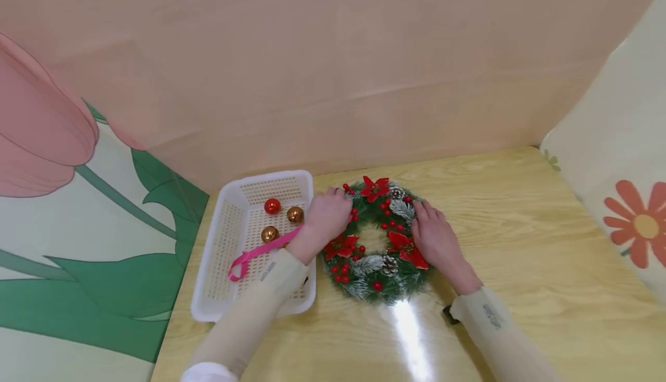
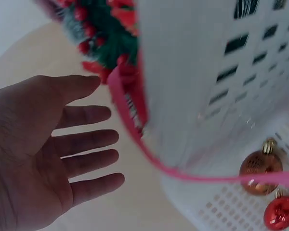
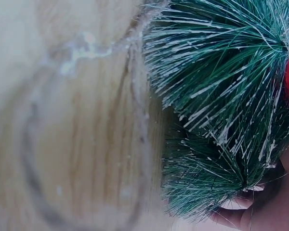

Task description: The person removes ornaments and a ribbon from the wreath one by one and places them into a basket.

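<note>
A green Christmas wreath (image 1: 406,286) with red flowers, berries and pinecones lies on the table. At its upper left is my left hand (image 1: 328,217); the left wrist view shows this hand (image 2: 43,149) with fingers straight and spread, the thumb tip beside a red flower. My right hand (image 1: 437,237) holds the wreath's right side, its fingers (image 3: 229,216) partly hidden by the green bristles (image 3: 207,187). A pink ribbon (image 1: 260,250) runs from the basket under my left wrist; in the left wrist view the ribbon (image 2: 173,174) crosses the basket rim beside the wreath.
Left of the wreath stands a white plastic basket (image 1: 200,295), holding a red bauble (image 1: 272,206) and gold baubles (image 1: 295,214). A loop of twine (image 3: 31,159) lies beside the wreath on the wooden table (image 1: 520,243). A wall (image 1: 364,81) rises behind the table.
</note>
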Tool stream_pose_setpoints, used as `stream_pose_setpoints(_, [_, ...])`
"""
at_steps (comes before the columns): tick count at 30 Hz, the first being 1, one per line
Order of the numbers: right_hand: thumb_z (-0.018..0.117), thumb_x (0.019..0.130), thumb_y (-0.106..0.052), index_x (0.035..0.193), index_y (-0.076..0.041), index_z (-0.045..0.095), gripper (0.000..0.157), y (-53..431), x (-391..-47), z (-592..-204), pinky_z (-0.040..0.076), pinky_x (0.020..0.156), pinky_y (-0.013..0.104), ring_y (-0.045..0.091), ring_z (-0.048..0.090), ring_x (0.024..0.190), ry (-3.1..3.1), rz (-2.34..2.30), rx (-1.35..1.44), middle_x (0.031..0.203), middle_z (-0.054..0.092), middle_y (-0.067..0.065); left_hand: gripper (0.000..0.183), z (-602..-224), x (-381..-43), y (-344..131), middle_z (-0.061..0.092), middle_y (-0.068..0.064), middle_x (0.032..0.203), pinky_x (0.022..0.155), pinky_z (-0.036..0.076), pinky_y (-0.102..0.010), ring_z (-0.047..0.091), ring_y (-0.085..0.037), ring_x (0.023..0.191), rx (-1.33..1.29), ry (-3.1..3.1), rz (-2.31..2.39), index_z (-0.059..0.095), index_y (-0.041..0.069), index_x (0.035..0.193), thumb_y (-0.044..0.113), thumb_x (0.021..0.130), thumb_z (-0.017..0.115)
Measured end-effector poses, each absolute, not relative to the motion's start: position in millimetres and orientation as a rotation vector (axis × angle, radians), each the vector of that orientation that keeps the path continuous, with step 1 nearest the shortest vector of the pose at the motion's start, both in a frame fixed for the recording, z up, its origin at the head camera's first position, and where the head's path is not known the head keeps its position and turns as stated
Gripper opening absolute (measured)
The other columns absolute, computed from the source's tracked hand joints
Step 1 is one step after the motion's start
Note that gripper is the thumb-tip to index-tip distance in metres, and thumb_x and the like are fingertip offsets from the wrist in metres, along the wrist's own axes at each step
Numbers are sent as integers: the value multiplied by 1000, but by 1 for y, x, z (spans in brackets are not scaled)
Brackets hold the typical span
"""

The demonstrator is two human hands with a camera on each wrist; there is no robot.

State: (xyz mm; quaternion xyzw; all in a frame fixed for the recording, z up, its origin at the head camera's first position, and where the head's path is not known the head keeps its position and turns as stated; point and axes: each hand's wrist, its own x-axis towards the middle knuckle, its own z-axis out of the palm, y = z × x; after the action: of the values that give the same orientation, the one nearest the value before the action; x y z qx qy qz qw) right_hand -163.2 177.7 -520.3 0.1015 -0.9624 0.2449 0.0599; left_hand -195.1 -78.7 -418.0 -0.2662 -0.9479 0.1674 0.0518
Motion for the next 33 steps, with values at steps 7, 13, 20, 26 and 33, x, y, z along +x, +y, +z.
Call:
stream_pose_setpoints(7, [39,108,-15,152,8,37,50,174,-163,-522,33,111,64,56,38,136,-2919,735,302,154,35,35,29,-435,-199,-72,67,-6,119,80,55,-48,60,-26,105,-775,-3019,574,81,22,102,23,107,52])
stream_pose_setpoints(13, [40,107,-14,151,8,39,49,175,-164,-524,34,111,63,55,39,135,-2891,712,317,153,37,35,29,-433,-198,-70,67,-4,119,86,53,-51,58,-26,109,-822,-3010,592,81,27,101,18,107,54])
stream_pose_setpoints(20, [40,107,-13,149,10,41,47,177,-162,-528,31,113,62,53,38,138,-2867,732,332,151,39,36,33,-434,-201,-66,70,1,113,90,51,-49,58,-25,107,-956,-2863,512,80,30,86,15,105,58])
stream_pose_setpoints(26, [43,106,-10,145,13,43,45,177,-158,-536,32,113,62,52,37,139,-2826,746,370,147,43,37,32,-437,-206,-70,71,3,102,83,51,-43,61,-21,100,-867,-2858,341,81,29,91,14,105,57])
stream_pose_setpoints(33, [42,106,-11,146,12,42,46,176,-164,-529,32,113,62,53,38,138,-2796,742,372,148,42,37,27,-414,-215,-85,72,0,96,81,52,-44,63,-23,94,-612,-2814,163,80,21,89,18,104,57])
